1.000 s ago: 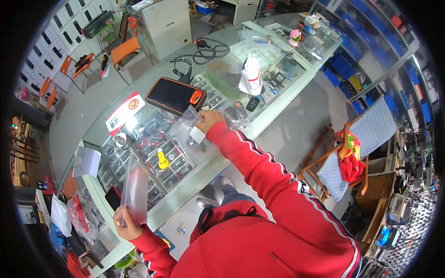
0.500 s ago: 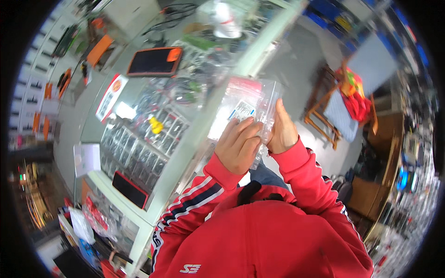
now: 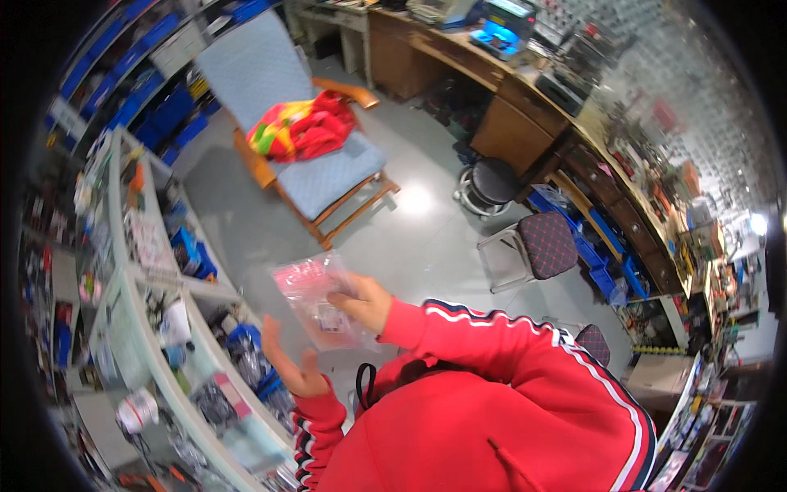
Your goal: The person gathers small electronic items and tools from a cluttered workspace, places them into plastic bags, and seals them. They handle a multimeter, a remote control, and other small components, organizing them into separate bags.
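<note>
A clear plastic zip bag [image 3: 305,305] with a pinkish-red band along its top is in front of my body, over the floor. My right hand [image 3: 366,304] grips it by the right side, thumb across the front. A small white label [image 3: 331,319] shows through the plastic below that thumb; smaller contents are blurred. To the left of the bag, my left hand [image 3: 288,361] is off it and holds nothing, its fingers stretched out and the thumb apart. Both sleeves are red with striped sides.
Glass-topped counters [image 3: 147,344] with parts inside run along my left. Ahead stands a wooden armchair [image 3: 324,189] with blue padding and a red-yellow cloth [image 3: 307,127]. A round black stool [image 3: 493,180] and a square-seated stool [image 3: 548,246] stand right, before a cluttered workbench [image 3: 611,160].
My body has turned right, from the counter toward the armchair and workbench. The left hand has let go of the bag and moved left; the right hand keeps it.
</note>
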{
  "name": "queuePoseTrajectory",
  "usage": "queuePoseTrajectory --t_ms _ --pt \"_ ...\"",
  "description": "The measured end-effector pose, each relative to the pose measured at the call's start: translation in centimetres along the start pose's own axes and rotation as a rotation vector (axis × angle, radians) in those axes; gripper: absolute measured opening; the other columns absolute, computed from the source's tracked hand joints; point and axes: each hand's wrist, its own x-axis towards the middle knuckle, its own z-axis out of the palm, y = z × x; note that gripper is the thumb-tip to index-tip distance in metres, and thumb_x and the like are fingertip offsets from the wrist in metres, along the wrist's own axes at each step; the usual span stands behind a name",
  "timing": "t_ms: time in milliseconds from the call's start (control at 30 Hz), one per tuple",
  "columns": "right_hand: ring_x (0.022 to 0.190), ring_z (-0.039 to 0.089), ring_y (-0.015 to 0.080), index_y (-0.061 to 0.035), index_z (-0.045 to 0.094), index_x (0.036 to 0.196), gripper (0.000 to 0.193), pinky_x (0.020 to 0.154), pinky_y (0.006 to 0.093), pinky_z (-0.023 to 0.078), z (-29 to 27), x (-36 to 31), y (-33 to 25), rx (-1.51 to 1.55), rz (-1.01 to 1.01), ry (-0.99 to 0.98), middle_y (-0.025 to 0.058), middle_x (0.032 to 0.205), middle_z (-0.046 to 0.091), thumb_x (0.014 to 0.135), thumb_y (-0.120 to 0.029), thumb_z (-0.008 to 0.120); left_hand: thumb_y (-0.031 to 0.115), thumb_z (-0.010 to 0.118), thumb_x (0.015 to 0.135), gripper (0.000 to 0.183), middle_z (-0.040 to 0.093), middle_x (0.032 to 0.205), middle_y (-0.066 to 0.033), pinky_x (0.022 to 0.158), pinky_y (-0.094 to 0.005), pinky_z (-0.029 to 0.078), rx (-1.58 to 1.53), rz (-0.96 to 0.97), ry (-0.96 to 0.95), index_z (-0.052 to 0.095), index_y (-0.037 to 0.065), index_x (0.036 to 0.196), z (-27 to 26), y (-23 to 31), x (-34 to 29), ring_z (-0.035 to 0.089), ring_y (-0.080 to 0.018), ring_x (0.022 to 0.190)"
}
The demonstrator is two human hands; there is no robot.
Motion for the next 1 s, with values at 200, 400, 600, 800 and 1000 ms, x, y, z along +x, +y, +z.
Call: queuePoseTrajectory --t_ms 200,400,600,800,1000 --pt "0.082 0.048 0.0094 -0.0002 0.046 0.107 0.032 0.069 0.024 0.041 -13.8 0.9 0.4 0.293 0.107 0.29 0.0032 0.093 0.053 0.079 -0.014 0.051 0.01 0.055 0.075 0.033 0.053 0.095 -0.0075 0.076 -0.0266 0.039 -0.657 -0.995 -0.731 0.047 -0.002 0.104 14.3 -5.9 5.8 0.05 -0.0138 0.087" --pt "0.078 0.049 0.0091 0.0023 0.048 0.1 0.03 0.069 0.0241 0.04 -24.2 2.7 0.1 0.265 0.21 0.528 0.0056 0.091 0.055 0.076 -0.014 0.055 0.008 0.056 0.073 0.037 0.052 0.095 -0.0064 0.075 -0.0254 0.04 -0.606 -0.912 -1.041 0.044 -0.001 0.106 28.1 -6.8 8.5 0.049 -0.0139 0.086" --pt "0.078 0.05 0.0097 -0.0045 0.042 0.112 0.04 0.063 0.024 0.044 -35.6 8.2 0.0 0.103 0.095 0.867 0.0061 0.1 0.051 0.078 -0.021 0.053 -0.001 0.055 0.072 0.042 0.052 0.095 -0.0061 0.073 -0.0253 0.042 -0.756 -0.846 -1.086 0.039 0.0 0.111 41.0 -9.4 15.3 0.051 -0.0122 0.082" --pt "0.082 0.05 0.0126 -0.0108 0.041 0.115 0.042 0.059 0.0266 0.046 -54.6 8.5 4.4 -0.188 0.279 1.185 0.0026 0.108 0.048 0.077 -0.021 0.053 0.005 0.059 0.069 0.043 0.051 0.092 -0.0068 0.074 -0.0268 0.042 -0.542 -0.845 -0.818 0.039 0.001 0.107 47.8 -16.1 22.9 0.051 -0.0154 0.08" --pt "0.099 0.045 0.0275 -0.0038 0.04 0.113 0.049 0.081 0.0316 0.039 -77.5 16.2 12.8 -0.885 0.269 1.075 0.0147 0.117 0.039 0.069 -0.015 0.058 -0.002 0.05 0.068 0.053 0.045 0.107 -0.0121 0.082 -0.034 0.039 -0.43 -0.993 -0.496 0.03 0.001 0.117 47.5 -20.2 26.2 0.048 -0.0229 0.095"
